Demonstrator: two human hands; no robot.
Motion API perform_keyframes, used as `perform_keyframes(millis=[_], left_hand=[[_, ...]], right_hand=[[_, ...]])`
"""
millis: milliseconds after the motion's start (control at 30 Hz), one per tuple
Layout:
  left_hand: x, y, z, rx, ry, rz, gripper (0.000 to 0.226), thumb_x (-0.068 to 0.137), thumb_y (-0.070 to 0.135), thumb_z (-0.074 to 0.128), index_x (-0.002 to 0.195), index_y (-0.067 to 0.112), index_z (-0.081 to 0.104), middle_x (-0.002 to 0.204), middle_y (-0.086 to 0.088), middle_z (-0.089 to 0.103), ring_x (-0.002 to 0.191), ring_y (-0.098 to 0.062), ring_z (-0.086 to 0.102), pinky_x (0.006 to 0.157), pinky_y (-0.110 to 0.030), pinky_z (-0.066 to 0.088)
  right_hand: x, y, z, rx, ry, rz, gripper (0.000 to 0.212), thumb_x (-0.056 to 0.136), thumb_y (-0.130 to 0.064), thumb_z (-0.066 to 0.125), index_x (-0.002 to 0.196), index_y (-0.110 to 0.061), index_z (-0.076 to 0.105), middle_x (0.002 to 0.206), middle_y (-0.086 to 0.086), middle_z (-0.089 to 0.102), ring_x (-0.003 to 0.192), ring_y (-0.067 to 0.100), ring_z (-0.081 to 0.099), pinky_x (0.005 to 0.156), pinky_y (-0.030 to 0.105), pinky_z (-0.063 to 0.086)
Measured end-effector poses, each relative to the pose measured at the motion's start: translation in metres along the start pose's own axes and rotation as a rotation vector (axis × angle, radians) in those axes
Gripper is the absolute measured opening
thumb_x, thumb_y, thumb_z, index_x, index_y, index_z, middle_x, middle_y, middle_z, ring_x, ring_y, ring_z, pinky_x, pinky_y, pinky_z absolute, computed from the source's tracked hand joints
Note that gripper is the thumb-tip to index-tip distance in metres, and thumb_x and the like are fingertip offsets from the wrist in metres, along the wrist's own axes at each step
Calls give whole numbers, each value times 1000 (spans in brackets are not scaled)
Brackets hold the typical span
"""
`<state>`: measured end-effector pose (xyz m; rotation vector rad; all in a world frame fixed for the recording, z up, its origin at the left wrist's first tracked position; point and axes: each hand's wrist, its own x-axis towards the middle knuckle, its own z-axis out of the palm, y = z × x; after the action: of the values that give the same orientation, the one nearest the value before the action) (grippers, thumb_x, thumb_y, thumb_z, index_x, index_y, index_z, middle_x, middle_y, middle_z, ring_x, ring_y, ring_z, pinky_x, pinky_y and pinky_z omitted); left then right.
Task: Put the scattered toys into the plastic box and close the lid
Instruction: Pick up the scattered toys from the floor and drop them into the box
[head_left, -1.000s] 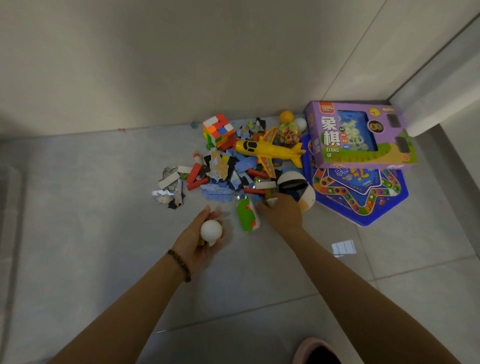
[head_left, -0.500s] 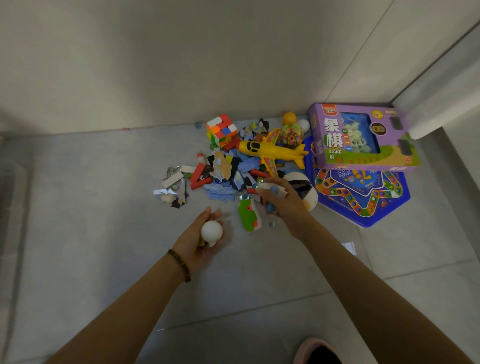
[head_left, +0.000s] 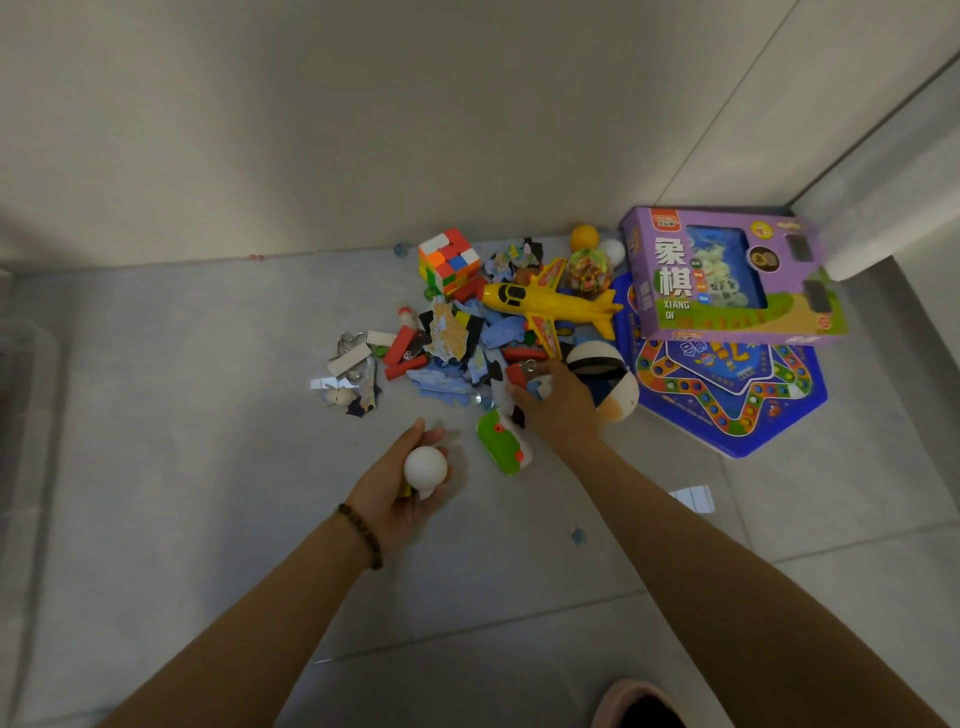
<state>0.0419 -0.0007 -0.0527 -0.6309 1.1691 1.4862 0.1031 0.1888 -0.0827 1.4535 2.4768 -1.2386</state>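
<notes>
The scattered toys (head_left: 457, 343), heaped under a yellow plastic aeroplane (head_left: 545, 306), lie on the grey tiled floor (head_left: 182, 467) by the wall; no plastic box shows clearly. The left hand (head_left: 397, 486) cups a smooth white ball (head_left: 425, 466), seemingly collecting, while the right hand (head_left: 560, 402) clutches small pieces (head_left: 524, 375) at the heap's edge.

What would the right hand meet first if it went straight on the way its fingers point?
Most likely the blue pieces of the toy pile, which lie just beyond the right hand. It already grips some small bits. Depth is hard to judge from this one view.
</notes>
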Motion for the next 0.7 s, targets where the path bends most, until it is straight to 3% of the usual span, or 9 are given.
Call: perform_keyframes(millis=[133, 233, 333, 433, 567, 700], left_hand=[[-4, 2, 2, -17, -6, 0, 26, 90, 38, 54, 83, 15, 64, 59, -2, 66, 45, -12, 62, 33, -18, 47], [-14, 7, 1, -44, 2, 34, 26, 90, 37, 54, 83, 14, 64, 62, -3, 65, 46, -12, 62, 34, -18, 48], [-36, 25, -3, -78, 9, 79, 28, 90, 41, 53, 84, 15, 64, 70, -4, 62, 50, -12, 62, 36, -19, 49], [-79, 63, -15, -89, -27, 180, 29, 88, 43, 53, 82, 16, 63, 72, -2, 64, 51, -12, 63, 37, -17, 48], [-170, 127, -48, -47, 9, 388, 26, 86, 43, 54, 79, 20, 64, 63, 1, 66, 53, -11, 64, 39, -15, 48], [-259, 180, -108, -10, 162, 636, 28, 92, 42, 47, 76, 24, 62, 59, 6, 62, 50, -6, 63, 40, -13, 45]], right_hand=[[-8, -1, -3, 163, 70, -5, 33, 84, -34, 67, 106, -10, 58, 91, 2, 56, 86, 19, 55, 70, 31, 42], [-16, -9, -11, 221, 20, 0, 33, 84, -29, 68, 109, -9, 59, 93, 3, 57, 87, 19, 55, 75, 32, 45], [-33, -38, -24, 370, -106, -7, 21, 85, -24, 67, 89, -7, 56, 67, 8, 53, 55, 13, 52, 55, 27, 44], [-62, -98, -38, 439, -328, -119, 21, 90, -19, 61, 79, -4, 51, 52, 9, 43, 33, 5, 38, 38, 18, 35], [-105, -203, -41, 546, -502, -285, 19, 89, -17, 61, 74, -10, 52, 46, -4, 50, 36, 8, 39, 40, 21, 32], [-155, -315, -15, 542, -717, -431, 20, 88, -21, 63, 72, -14, 54, 52, 2, 47, 41, 11, 38, 40, 19, 29]])
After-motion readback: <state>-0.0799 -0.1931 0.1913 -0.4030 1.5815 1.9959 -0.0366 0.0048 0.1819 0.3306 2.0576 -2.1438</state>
